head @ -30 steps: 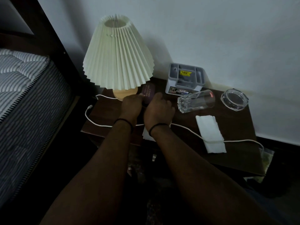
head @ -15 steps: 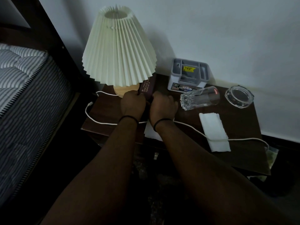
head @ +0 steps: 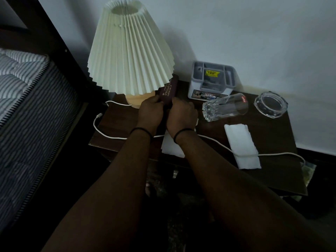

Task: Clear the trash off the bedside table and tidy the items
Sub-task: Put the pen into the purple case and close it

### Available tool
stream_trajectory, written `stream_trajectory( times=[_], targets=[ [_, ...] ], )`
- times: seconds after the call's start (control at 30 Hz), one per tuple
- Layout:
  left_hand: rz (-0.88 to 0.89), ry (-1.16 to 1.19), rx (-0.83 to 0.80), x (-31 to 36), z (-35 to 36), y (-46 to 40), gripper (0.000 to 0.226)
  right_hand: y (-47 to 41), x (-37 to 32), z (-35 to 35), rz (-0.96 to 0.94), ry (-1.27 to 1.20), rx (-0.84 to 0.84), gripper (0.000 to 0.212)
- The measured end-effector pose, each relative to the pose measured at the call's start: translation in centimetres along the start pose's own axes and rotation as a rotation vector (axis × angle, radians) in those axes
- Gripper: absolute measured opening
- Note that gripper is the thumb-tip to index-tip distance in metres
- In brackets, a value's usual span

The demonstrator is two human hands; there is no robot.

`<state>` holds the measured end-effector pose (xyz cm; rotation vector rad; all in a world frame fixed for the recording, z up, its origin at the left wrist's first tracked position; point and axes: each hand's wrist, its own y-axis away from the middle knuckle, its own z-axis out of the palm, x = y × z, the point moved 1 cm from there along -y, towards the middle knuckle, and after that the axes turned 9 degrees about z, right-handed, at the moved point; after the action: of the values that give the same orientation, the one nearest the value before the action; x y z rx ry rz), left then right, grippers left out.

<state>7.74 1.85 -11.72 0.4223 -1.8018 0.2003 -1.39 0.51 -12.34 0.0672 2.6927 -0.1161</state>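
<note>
Both hands' fingers curled round maroon spectacle case (head: 168,92), long axis tilted up toward lamp (head: 130,51).

The hands (head: 167,113) hide the spectacle case's (head: 168,91) lower end.

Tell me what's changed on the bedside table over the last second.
Both hands, left hand and right hand, have tipped the maroon spectacle case up from lying flat, so it now stands on its near end and leans back toward the lamp; they grip it throughout. The tipped-over drinking glass, glass ashtray, grey organiser, folded tissue and white cable stayed put.
</note>
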Motion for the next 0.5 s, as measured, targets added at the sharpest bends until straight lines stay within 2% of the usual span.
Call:
stream_trajectory(
  times=[0.3,0.5],
  targets=[
    [0.049,-0.097,0.002,0.03,0.45,-0.54,0.016,-0.6,0.13,0.17,0.001,-0.012,-0.007,0.025],
    [0.031,-0.11,0.027,0.04,0.18,-0.54,0.027,-0.52,-0.14,-0.23,-0.011,-0.043,-0.035,0.027]
  ],
)
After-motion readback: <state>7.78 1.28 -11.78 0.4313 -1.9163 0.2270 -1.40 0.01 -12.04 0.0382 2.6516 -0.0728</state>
